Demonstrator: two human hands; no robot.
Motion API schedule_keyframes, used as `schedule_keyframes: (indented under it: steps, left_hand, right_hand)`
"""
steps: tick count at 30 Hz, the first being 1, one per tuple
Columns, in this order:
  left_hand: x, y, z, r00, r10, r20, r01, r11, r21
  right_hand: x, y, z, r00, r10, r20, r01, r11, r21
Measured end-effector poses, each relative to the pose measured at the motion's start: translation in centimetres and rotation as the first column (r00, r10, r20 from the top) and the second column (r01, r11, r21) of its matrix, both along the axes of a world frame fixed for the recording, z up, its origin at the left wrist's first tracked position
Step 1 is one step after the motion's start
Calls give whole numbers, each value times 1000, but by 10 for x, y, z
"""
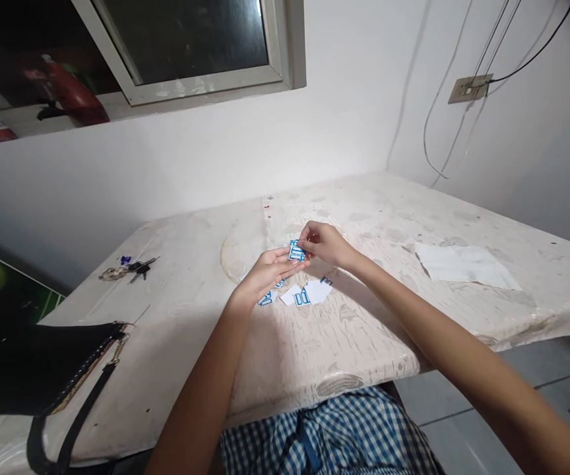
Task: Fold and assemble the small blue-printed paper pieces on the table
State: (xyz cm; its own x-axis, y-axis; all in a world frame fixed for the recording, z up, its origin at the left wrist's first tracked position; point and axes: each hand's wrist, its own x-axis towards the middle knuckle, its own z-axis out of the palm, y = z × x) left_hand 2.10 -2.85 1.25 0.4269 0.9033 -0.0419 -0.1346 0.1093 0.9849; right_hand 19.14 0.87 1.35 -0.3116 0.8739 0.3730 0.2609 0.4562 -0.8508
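Observation:
A small white paper piece with blue lettering (295, 251) is held up over the table. My left hand (269, 270) supports it from the left and below, with its fingers stretched along the paper. From the right, my right hand (325, 243) pinches its upper edge between thumb and fingers. Whether more pieces lie stacked behind it I cannot tell. Just under the hands, several loose paper pieces (317, 291) lie on the table, some blank side up and others showing blue marks. Part of this pile is hidden by my left hand.
The table has a patterned plastic cover (344, 343). Keys (140, 268) lie at the left, beyond a black bag (42, 366) with a strap. At the right lies a torn white sheet (466, 266). A wall socket (470, 88) with hanging cables is at the upper right.

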Motion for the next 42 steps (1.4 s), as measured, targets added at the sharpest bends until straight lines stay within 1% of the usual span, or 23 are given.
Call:
schedule_keyframes:
  steps: [4,6,8,10,12,13,14,15,16,17,18,19,21,23,27,30,32,33,35,37,39,41,42]
  left_hand:
    - [0,-1,0,1000,-30,3,30,999,15]
    - [0,0,0,999,-38,14,38,999,20]
    - [0,2,-1,1000,-19,19,19,1000,8]
    - [-1,4,-3,999,29,13,-29,999,-15]
    - [-2,7,-3,993,118,21,-117,992,-38]
    - [-3,8,-3,985,170,29,-169,985,-46]
    - [-5,9,-3,975,220,38,-218,974,-55]
    - [-6,10,-3,963,264,46,-261,963,-60]
    - [-7,10,-2,953,297,55,-294,954,-63]
    - [-8,11,-2,947,315,63,-312,948,-61]
    - [-9,12,-2,944,322,70,-319,946,-57]
    - [-10,12,-2,944,322,77,-318,947,-53]
    - [-10,13,-3,946,312,85,-309,950,-47]
    - [-10,13,-4,949,304,80,-301,953,-43]
    - [-8,13,-5,953,298,59,-295,954,-56]
    - [-6,12,-2,950,306,52,-303,951,-71]
    - [-6,11,-1,947,316,52,-312,947,-75]
    - [-5,11,-1,945,323,49,-319,945,-80]
    - [-5,11,-3,941,335,42,-331,940,-83]
    - [-5,12,-6,949,312,38,-309,948,-72]
    - [-6,12,-8,969,245,33,-243,969,-51]
    - [-6,13,-10,984,179,16,-178,983,-36]
    - [-6,13,-11,987,160,4,-160,987,-32]
  right_hand:
    - [-1,3,-3,1000,7,-29,-6,1000,11]
    - [-3,1,-3,999,16,-39,-17,1000,-22]
    - [-5,-3,0,1000,14,-17,-14,999,-48]
    - [-4,-7,5,996,-61,63,61,998,1]
    - [1,-12,12,962,-165,219,146,984,97]
    - [3,-15,16,929,-172,329,142,983,113]
    - [6,-19,19,885,-122,449,96,992,82]
    - [8,-23,22,828,-17,561,18,1000,4]
    - [9,-28,24,760,113,640,-70,993,-92]
    - [9,-33,26,685,228,692,-146,973,-176]
    - [7,-38,26,615,293,732,-195,956,-219]
    - [4,-42,26,555,313,771,-219,949,-228]
    - [-3,-49,24,467,280,839,-218,956,-198]
    - [-8,-53,21,430,253,867,-199,963,-182]
    - [-10,-51,18,459,274,845,-231,955,-185]
    - [-5,-46,18,505,352,788,-271,931,-243]
    - [-1,-41,19,587,391,709,-299,918,-259]
    - [1,-39,21,648,389,655,-317,919,-233]
    - [5,-34,25,787,338,517,-318,939,-131]
    - [8,-30,29,904,239,354,-238,970,-46]
    - [9,-27,31,966,170,195,-170,985,-17]
    - [8,-25,31,981,174,83,-174,985,-6]
    - [7,-24,29,980,191,52,-192,981,-1]
